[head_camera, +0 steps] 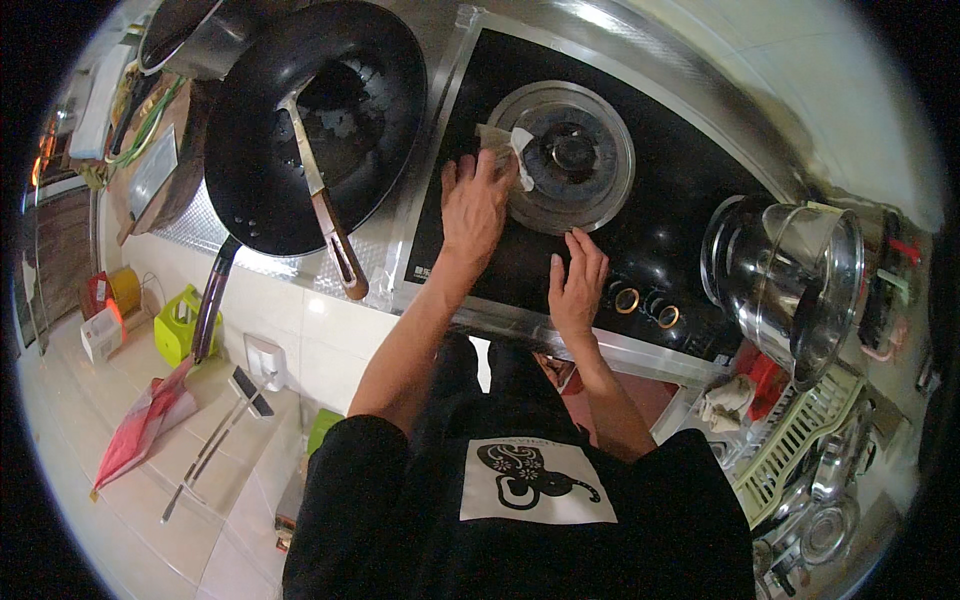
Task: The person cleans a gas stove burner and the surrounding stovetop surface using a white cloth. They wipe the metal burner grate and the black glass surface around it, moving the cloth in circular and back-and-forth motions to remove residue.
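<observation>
A gas stove with a black glass top [652,202] lies before me, with a round metal burner ring [619,191] around a dark burner centre [574,152]. My left hand [476,206] is at the ring's left edge, its fingers on a crumpled paper tissue [523,154]. Part of the tissue is hidden under the fingertips. At the ring's near edge rests my right hand [579,281], its fingers a little apart and nothing in it. Whether those fingertips press on the rim or on the glass is unclear. Two gold-ringed control knobs [647,307] sit right of that hand.
Left of the stove, a black wok [247,150] holds a wooden-handled spatula [304,150]; its handle juts over the counter edge. A cutting board [184,180] bears a cleaver [154,169]. Rightward stand a shiny steel pot [765,259] and a pale green dish rack [799,442].
</observation>
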